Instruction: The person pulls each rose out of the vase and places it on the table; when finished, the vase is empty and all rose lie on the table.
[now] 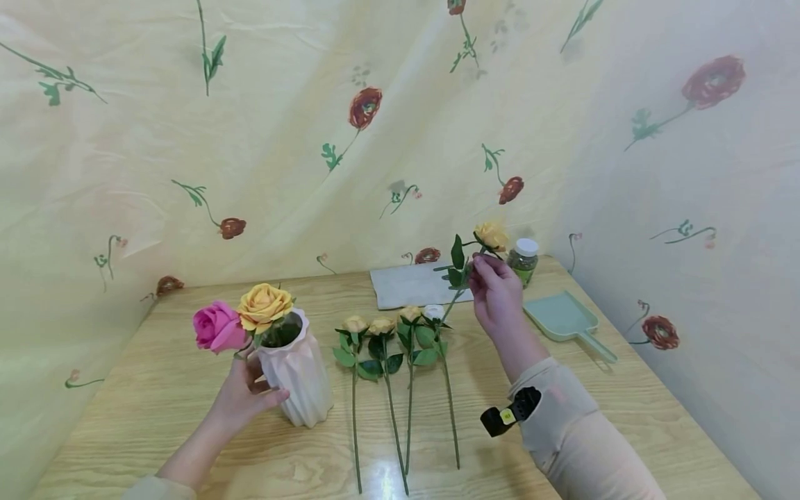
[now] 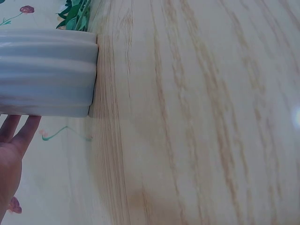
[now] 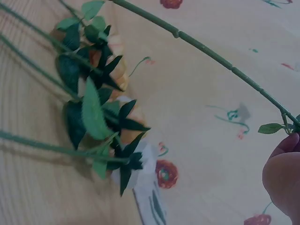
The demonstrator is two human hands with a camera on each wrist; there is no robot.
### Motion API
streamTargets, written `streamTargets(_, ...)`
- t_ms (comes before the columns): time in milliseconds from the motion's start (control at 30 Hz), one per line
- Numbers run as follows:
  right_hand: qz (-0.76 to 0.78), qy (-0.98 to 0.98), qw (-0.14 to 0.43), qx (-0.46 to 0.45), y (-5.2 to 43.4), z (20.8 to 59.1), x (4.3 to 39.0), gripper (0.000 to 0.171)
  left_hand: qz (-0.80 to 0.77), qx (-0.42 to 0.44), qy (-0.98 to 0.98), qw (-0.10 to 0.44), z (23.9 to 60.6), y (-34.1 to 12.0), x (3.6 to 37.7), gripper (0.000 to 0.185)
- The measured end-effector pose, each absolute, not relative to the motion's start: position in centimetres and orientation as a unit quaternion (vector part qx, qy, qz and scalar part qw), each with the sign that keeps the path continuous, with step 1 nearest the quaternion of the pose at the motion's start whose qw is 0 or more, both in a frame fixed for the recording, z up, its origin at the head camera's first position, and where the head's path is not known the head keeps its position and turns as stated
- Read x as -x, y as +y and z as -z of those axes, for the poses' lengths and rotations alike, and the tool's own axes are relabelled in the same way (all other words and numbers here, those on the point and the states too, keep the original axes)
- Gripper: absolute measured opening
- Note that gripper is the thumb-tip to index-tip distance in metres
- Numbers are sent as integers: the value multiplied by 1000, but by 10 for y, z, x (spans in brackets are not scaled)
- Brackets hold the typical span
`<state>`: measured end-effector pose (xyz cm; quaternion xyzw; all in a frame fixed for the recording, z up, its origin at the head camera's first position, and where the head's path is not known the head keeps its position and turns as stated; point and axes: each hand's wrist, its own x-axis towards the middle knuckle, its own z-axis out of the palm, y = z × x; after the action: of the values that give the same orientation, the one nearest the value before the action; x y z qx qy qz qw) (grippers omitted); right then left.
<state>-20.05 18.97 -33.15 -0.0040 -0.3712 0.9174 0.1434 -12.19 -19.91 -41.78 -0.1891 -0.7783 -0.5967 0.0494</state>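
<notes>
Right hand [image 1: 496, 295]: fingertips pinch the stem of a yellow rose [image 1: 492, 236] just under the bloom, holding it up above the table [image 1: 156, 410]; the stem slants down and left toward the flowers lying there, and in the right wrist view it runs as a long bare green line [image 3: 206, 49] away from the fingers [image 3: 281, 176]. Left hand [image 1: 240, 399]: fingers wrapped loosely round the left side of a ribbed pale vase [image 1: 296, 378], thumb across its front, vase standing upright near the table's left half; in the left wrist view only straightish fingertips [image 2: 14, 136] show under the vase wall [image 2: 47, 72], so how tight the hold is cannot be told. Done so far, by the look of it: two blooms stand in the vase, a pink rose [image 1: 215, 326] and an orange-yellow rose [image 1: 264, 305], touching each other. In hand: the one yellow rose, well apart from the vase mouth. Left: four stems [image 1: 390, 378] lying side by side on the table, just right of the vase, heads away from the person. Judged roughly a third along. Behind: folded cloth [image 1: 409, 285], small jar [image 1: 523, 260] with white lid, green dustpan [image 1: 565, 319] to the right.
</notes>
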Motion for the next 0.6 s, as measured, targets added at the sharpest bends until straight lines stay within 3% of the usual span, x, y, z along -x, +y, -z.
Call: streamTargets(600, -853, -508, 118, 33, 217, 383, 202, 11, 591, 179, -785, 44, 417, -199, 122, 78)
